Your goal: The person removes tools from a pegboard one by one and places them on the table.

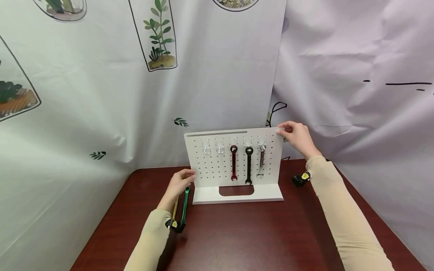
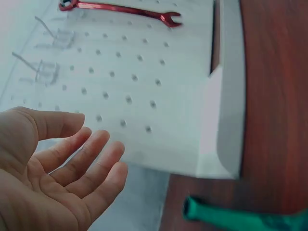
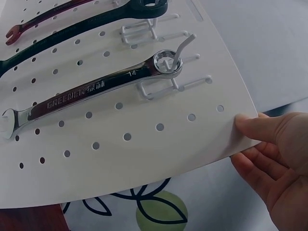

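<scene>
A white pegboard stand [image 1: 210, 173] stands upright on the table. My right hand [image 1: 298, 138] pinches its upper right corner, thumb on the front face and fingers behind, as the right wrist view shows. Close to the board's left edge is my left hand [image 1: 177, 187], its fingers loosely bent and holding nothing; whether they touch the edge I cannot tell. From the hooks hang a red combination wrench [image 1: 234, 165], a black one [image 1: 249, 165] and a silver one [image 3: 91, 94] marked 14. A green wrench [image 1: 185, 203] and a yellow wrench [image 1: 175, 209] lie near my left wrist, partly hidden.
Two clear hooks [image 1: 206, 147] on the board's left side carry nothing. The dark red-brown table [image 1: 251, 237] extends in front of the stand. Behind it hangs a white cloth [image 1: 220, 86] printed with plants.
</scene>
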